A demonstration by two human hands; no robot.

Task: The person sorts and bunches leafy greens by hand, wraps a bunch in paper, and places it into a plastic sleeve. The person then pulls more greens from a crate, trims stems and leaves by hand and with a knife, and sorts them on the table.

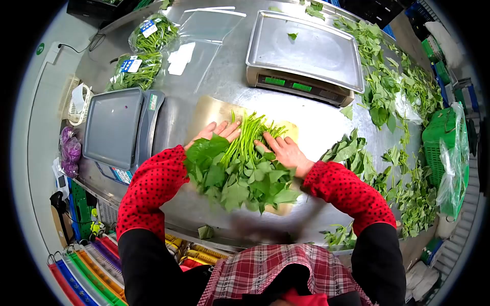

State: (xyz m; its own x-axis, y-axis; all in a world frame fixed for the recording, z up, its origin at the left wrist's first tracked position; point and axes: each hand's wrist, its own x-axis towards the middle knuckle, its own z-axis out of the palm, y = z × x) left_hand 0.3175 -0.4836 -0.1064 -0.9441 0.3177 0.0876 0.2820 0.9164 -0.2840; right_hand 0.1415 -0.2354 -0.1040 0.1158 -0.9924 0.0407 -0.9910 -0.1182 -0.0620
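Observation:
A bundle of leafy greens (240, 178) with long thin stems lies on a pale cutting board (204, 116) in front of me, stems pointing away and leaves towards me. At the left side of the bundle is my left hand (217, 133), its fingers stretched out beside the stems and its lower part behind leaves. My right hand (284, 153) rests against the right side of the stems, fingers apart and extended over them. Neither hand is wrapped round the bundle. Beyond the board stands a weighing scale (306, 48) with a metal tray, holding one small leaf.
Loose greens (377, 76) spread along the table's right side. Two bagged bundles (135, 71) lie at the upper left, near clear plastic bags (212, 25). A second scale (113, 125) sits at left, by purple vegetables (70, 152). A green crate (446, 153) stands right.

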